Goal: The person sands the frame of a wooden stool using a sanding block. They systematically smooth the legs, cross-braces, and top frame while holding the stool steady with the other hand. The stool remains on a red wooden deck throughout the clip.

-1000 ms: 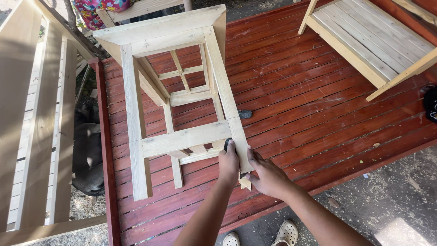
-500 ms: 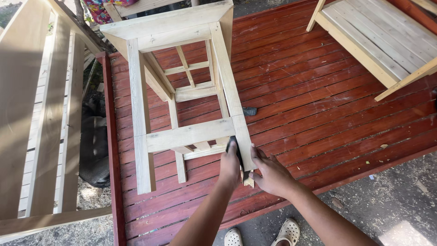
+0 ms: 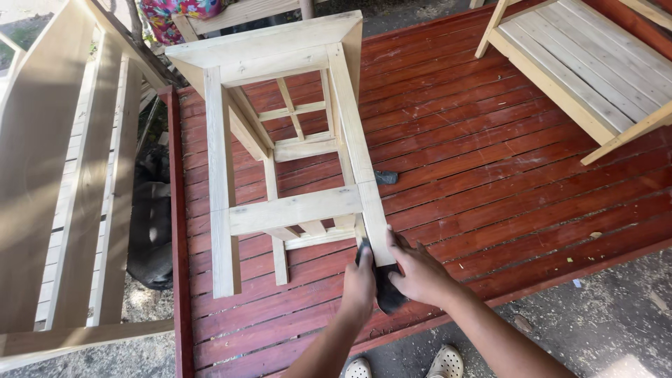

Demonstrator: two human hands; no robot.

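Both hands clamp a dark sanding pad (image 3: 383,290) against the foot of one leg (image 3: 364,175) of a bare wooden stool (image 3: 280,133) lying on its side. The left hand (image 3: 360,283) closes on the pad's left edge, the right hand (image 3: 420,273) on its right. A red slatted platform (image 3: 504,175) lies beneath the grip. An unpainted slatted frame (image 3: 588,70) stands well beyond on the right, a pale bench (image 3: 63,196) well to the left. Sandals (image 3: 444,362) show just below.

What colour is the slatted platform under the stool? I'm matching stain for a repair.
Reddish-brown stained wood on the platform, clearest in the head view.
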